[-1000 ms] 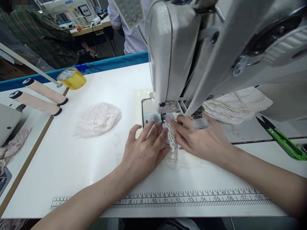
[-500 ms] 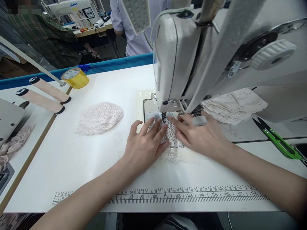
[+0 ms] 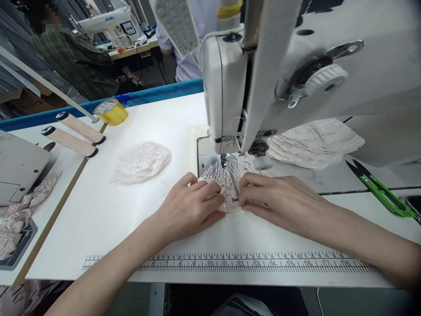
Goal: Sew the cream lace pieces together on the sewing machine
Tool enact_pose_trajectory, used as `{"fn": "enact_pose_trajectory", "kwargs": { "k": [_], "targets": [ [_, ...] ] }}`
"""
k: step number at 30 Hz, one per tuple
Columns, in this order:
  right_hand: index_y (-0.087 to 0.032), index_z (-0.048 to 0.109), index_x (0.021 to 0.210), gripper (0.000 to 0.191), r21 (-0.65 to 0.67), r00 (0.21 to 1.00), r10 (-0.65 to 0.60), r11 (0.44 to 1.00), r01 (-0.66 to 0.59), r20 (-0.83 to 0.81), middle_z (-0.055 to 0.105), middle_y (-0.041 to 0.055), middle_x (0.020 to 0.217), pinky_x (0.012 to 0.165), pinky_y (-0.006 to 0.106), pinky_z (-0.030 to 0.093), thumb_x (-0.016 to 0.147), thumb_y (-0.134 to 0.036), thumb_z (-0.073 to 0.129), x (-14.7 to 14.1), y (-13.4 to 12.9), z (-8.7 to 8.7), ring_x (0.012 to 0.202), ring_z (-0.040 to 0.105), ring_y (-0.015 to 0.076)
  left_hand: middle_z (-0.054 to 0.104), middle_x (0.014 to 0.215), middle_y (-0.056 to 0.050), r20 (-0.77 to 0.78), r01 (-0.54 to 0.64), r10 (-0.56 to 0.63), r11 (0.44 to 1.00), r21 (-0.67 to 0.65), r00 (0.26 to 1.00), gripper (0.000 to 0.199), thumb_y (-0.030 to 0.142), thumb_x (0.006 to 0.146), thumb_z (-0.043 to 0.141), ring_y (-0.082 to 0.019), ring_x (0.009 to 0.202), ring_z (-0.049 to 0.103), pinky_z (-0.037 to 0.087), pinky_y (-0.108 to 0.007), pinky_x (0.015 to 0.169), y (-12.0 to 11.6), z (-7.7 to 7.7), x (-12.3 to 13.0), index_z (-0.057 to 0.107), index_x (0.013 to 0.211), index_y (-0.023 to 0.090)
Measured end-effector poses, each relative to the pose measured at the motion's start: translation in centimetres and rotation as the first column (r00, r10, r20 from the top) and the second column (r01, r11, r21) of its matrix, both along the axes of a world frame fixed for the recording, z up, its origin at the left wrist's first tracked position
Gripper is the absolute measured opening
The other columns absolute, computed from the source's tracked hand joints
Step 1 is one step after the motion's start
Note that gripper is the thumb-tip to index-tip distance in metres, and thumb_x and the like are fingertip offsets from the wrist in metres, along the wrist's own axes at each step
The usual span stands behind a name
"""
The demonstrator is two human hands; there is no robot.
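Observation:
A piece of cream lace fabric (image 3: 229,175) lies under the needle and presser foot (image 3: 223,160) of a white sewing machine (image 3: 226,92). At its near left edge, my left hand (image 3: 194,204) has its fingers curled and closed on the lace. My right hand (image 3: 272,197) pinches the lace at the near right side, thumb below the fingers. Between the two hands the lace fans out toward the needle, and a small dark patch shows near the right fingertips. Both hands rest low over the white table (image 3: 148,237).
Left of the machine lies another lace piece (image 3: 143,162). A lace stack (image 3: 315,142) and green thread snips (image 3: 381,188) sit at right. Thread cones (image 3: 70,141) and yellow tape (image 3: 112,112) stand at back left. A printed ruler (image 3: 230,263) runs along the front; two people are beyond.
Both hands have drawn back from the needle toward the front edge, their fingers going from spread flat to curled on the lace. More lace shows by the presser foot. The camera view has shifted.

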State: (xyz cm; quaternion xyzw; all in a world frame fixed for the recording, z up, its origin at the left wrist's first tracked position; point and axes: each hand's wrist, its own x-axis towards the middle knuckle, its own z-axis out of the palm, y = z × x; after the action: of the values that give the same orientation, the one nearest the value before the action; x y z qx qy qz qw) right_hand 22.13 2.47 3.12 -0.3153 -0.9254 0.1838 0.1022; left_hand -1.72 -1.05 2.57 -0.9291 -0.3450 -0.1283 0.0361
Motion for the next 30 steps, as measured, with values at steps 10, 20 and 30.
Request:
{"fn": "enact_pose_trajectory", "kwargs": {
  "k": [10, 20, 30],
  "targets": [
    [-0.021, 0.062, 0.097, 0.020, -0.320, 0.951, -0.245, 0.931, 0.177, -0.188, 0.068, -0.0011, 0.073, 0.053, 0.023, 0.043, 0.097, -0.034, 0.047, -0.3, 1.0, 0.1, 0.063, 0.063, 0.0131, 0.066, 0.076, -0.001, 0.061, -0.285, 0.331, 0.881, -0.379, 0.942, 0.019, 0.020, 0.096, 0.046, -0.014, 0.067, 0.062, 0.043, -0.024, 0.056, 0.3, 2.5, 1.2, 0.062, 0.087, 0.019],
    [-0.023, 0.074, 0.097, 0.030, 0.346, 0.942, -0.222, 0.889, 0.301, -0.251, 0.059, 0.0004, 0.069, 0.046, 0.023, 0.022, 0.092, -0.019, 0.044, -0.9, 1.6, -1.8, 0.050, 0.042, 0.0091, 0.052, 0.057, 0.002, 0.016, -0.223, 0.258, 0.864, -0.451, 0.966, 0.019, 0.014, 0.083, 0.052, -0.009, 0.048, 0.045, 0.031, -0.023, 0.045, 4.8, 2.4, 1.6, 0.068, 0.074, 0.019],
    [-0.022, 0.075, 0.086, 0.023, 0.298, 0.949, -0.220, 0.911, 0.283, -0.227, 0.065, -0.0024, 0.059, 0.045, 0.024, 0.023, 0.089, -0.017, 0.052, -1.2, 1.5, -1.2, 0.048, 0.048, 0.0103, 0.049, 0.070, -0.001, 0.176, -0.064, 0.226, 0.769, -0.636, 0.958, 0.037, 0.029, 0.094, 0.047, -0.009, 0.056, 0.044, 0.037, -0.025, 0.051, 5.0, 2.1, 0.5, 0.060, 0.061, 0.017]
  ]
}}
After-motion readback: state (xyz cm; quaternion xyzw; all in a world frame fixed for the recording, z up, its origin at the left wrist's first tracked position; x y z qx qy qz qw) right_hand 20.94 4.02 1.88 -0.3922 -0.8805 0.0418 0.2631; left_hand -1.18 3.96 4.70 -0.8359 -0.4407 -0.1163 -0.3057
